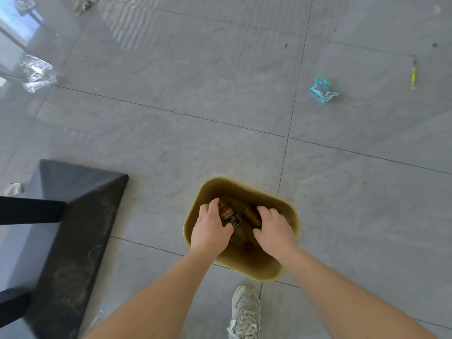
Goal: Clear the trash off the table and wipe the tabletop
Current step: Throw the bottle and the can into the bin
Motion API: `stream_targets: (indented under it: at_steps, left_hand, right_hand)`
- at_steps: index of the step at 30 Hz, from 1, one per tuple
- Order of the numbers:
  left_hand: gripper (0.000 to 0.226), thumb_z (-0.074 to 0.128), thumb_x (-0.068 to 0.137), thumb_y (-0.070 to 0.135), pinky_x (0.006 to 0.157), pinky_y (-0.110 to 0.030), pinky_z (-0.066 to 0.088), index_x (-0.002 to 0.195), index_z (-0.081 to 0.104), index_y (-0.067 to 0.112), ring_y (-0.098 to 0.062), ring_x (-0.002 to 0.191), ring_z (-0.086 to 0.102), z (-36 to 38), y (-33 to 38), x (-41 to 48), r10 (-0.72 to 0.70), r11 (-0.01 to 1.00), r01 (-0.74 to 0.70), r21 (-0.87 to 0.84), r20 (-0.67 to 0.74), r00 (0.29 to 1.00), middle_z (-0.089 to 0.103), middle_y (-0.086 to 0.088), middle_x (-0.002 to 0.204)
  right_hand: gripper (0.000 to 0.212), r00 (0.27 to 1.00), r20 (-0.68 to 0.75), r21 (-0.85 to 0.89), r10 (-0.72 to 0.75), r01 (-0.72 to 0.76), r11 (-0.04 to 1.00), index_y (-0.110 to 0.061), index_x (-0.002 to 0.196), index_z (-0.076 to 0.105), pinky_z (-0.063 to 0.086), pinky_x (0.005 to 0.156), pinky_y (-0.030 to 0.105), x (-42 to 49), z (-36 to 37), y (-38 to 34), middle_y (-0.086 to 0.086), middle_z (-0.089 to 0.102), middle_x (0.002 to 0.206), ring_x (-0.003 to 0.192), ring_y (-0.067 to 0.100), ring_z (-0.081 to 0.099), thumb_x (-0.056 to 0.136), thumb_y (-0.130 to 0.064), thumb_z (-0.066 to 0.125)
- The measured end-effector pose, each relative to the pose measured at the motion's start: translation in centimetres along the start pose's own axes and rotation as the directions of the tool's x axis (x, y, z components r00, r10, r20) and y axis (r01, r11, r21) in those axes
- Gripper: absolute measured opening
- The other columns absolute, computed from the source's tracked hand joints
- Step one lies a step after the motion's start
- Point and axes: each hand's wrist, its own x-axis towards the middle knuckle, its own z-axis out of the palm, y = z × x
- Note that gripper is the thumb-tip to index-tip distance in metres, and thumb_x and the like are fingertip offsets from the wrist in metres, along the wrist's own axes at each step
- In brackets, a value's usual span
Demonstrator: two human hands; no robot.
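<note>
Olive-yellow plastic, one trash bin [244, 189] stands on the grey tile floor [171, 118], near the dark table base [80, 216]. Two hands hang over its mouth. The left hand [210, 228] curls round one red-and-white labelled container [230, 214], and the right hand [274, 231] seems to grasp one brown bottle [252, 214]. One small red thing [249, 245] lies inside. On the tiles lie one teal wrapper [322, 90], one yellow stick [413, 74], one clear plastic crumple [39, 74] and two paper wads [13, 189]. One sneaker [244, 311] shows.
</note>
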Motion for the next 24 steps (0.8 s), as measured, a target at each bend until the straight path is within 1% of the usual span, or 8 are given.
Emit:
stream_targets:
  at_steps: [2,3,8,13,15,19,22,24]
  left_hand:
    - [0.069,0.059,0.09,0.033,0.066,-0.022,0.046,0.148,0.022,0.031,-0.014,0.097,0.055,-0.8,0.2,-0.6,0.054,0.997,-0.055,0.061,0.011,0.998,0.04,0.005,0.137]
    - [0.069,0.058,0.09,0.034,0.065,-0.022,0.046,0.148,0.022,0.031,-0.014,0.096,0.055,-1.3,0.4,-0.9,0.075,0.993,-0.076,0.085,0.016,0.997,0.04,0.005,0.136]
    - [0.068,0.053,0.089,0.034,0.074,-0.027,0.047,0.148,0.021,0.03,-0.016,0.11,0.05,-4.3,1.8,-3.0,0.13,0.978,-0.135,0.16,0.04,0.991,0.039,0.004,0.136]
    - [0.069,0.049,0.089,0.036,0.081,-0.03,0.048,0.15,0.017,0.029,-0.018,0.113,0.048,-8.5,3.7,-5.8,0.171,0.963,-0.18,0.199,0.063,0.983,0.037,0.005,0.136]
    - [0.07,0.047,0.089,0.038,0.081,-0.03,0.048,0.15,0.015,0.03,-0.019,0.112,0.048,-10.7,4.5,-7.3,0.181,0.956,-0.191,0.221,0.062,0.981,0.036,0.004,0.137]
    - [0.067,0.046,0.086,0.04,0.085,-0.033,0.048,0.146,0.018,0.03,-0.02,0.107,0.049,-15.7,6.2,-11.2,0.219,0.942,-0.224,0.248,0.049,0.975,0.038,0.003,0.135]
    - [0.066,0.047,0.084,0.039,0.085,-0.033,0.046,0.144,0.02,0.031,-0.021,0.11,0.049,-19.9,7.3,-14.9,0.225,0.94,-0.222,0.261,0.018,0.974,0.04,0.001,0.134]
    - [0.068,0.05,0.085,0.04,0.091,-0.035,0.047,0.145,0.019,0.032,-0.022,0.114,0.049,-22.2,7.8,-17.2,0.234,0.937,-0.216,0.273,-0.033,0.972,0.041,0.001,0.136]
  right_hand:
    - [0.057,1.0,0.001,-0.003,-0.01,0.01,1.0,-0.025,0.147,0.035,0.049,0.098,0.038,-0.5,-0.6,-0.3,0.002,0.051,0.132,0.116,0.023,0.05,0.095,-0.03,0.058]
    - [0.057,1.0,0.001,-0.007,-0.016,0.016,1.0,-0.024,0.147,0.035,0.048,0.099,0.038,-0.8,-1.1,-0.5,0.002,0.051,0.132,0.117,0.024,0.05,0.095,-0.03,0.057]
    - [0.055,0.999,-0.008,-0.03,-0.034,0.034,0.999,-0.024,0.147,0.034,0.045,0.103,0.038,-2.6,-4.0,-2.3,0.003,0.05,0.135,0.12,0.024,0.048,0.096,-0.031,0.054]
    - [0.054,0.998,-0.009,-0.049,-0.062,0.061,0.997,-0.025,0.145,0.035,0.042,0.103,0.038,-5.5,-8.1,-4.7,0.001,0.049,0.139,0.125,0.025,0.045,0.095,-0.032,0.054]
    - [0.054,0.996,-0.012,-0.07,-0.088,0.087,0.994,-0.024,0.145,0.035,0.042,0.104,0.039,-7.1,-10.3,-5.8,0.001,0.049,0.139,0.127,0.025,0.044,0.095,-0.033,0.053]
    - [0.047,0.992,-0.025,-0.108,-0.126,0.123,0.987,-0.024,0.137,0.041,0.047,0.092,0.038,-11.1,-15.2,-8.5,0.001,0.052,0.129,0.115,0.024,0.049,0.092,-0.032,0.05]
    - [0.048,0.983,-0.023,-0.152,-0.184,0.178,0.972,-0.025,0.138,0.04,0.048,0.092,0.04,-14.9,-18.8,-10.8,0.002,0.05,0.13,0.118,0.025,0.048,0.092,-0.034,0.052]
    - [0.049,0.974,-0.041,-0.18,-0.224,0.214,0.96,-0.026,0.138,0.04,0.048,0.094,0.04,-17.2,-21.0,-12.3,0.002,0.05,0.131,0.119,0.025,0.047,0.092,-0.037,0.054]
